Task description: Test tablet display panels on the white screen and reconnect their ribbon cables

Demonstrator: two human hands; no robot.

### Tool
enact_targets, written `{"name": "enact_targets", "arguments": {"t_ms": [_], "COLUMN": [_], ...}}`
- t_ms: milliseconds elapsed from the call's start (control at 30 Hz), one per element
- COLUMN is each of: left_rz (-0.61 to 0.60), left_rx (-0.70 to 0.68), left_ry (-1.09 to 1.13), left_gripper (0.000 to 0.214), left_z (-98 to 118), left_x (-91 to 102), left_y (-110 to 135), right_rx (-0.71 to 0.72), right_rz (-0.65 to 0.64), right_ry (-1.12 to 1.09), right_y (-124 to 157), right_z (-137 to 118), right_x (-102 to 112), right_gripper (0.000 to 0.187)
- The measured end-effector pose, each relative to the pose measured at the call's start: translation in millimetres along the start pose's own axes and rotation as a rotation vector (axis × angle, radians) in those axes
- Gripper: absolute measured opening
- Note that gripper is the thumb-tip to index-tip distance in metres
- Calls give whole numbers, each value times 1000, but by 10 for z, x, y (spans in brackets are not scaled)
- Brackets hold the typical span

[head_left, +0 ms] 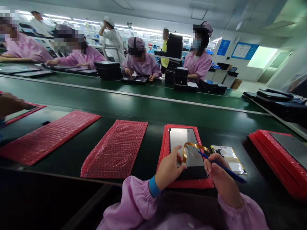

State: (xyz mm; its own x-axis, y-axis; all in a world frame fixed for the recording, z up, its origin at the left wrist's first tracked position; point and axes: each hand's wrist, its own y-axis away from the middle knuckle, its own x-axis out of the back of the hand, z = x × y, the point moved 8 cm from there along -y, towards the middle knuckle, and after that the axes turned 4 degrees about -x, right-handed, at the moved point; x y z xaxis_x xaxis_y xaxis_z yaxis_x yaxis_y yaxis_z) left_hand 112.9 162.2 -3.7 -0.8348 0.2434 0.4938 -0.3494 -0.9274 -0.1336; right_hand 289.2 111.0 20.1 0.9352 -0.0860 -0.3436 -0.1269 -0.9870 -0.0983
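A flat display panel (183,140) lies on a red bubble-wrap bag (165,150) in front of me. An orange flex ribbon (192,147) arches up from its near end. My left hand (169,167) pinches the ribbon's left end, thumb and fingers closed on it. My right hand (222,179) grips a blue pen-like tool (223,167) whose tip points at the ribbon. A small yellowish sheet (229,156) lies just right of the panel.
Two bare red bubble bags (117,150) (48,135) lie to the left on the dark belt (144,110). A stack of red bags with a panel (280,156) sits at right. Another person's hand (11,103) is at far left. Workers in pink and black tray stacks (181,76) line the far side.
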Motion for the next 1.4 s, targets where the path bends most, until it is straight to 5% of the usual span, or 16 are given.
{"name": "enact_targets", "arguments": {"t_ms": [133,333,567,1233,1400], "left_rz": [64,240,323,357,344], "left_rx": [-9,22,-4,62,74], "left_ry": [-20,-14,82,279,291], "left_gripper": [63,55,37,21,23], "left_z": [-18,-231,-332,-468,-467], "left_x": [44,298,354,391,393], "left_y": [-33,-58,3,-15,-20], "right_rx": [70,-63,11,162,156], "right_rz": [116,27,-17,44,213], "right_ry": [51,347,636,811,750], "right_y": [-102,-273,-243,-233,-163], "right_z": [73,392,464,434,271], "right_x": [-62,-293,-481,-457,-65], "right_gripper": [32,38,42,42,41]}}
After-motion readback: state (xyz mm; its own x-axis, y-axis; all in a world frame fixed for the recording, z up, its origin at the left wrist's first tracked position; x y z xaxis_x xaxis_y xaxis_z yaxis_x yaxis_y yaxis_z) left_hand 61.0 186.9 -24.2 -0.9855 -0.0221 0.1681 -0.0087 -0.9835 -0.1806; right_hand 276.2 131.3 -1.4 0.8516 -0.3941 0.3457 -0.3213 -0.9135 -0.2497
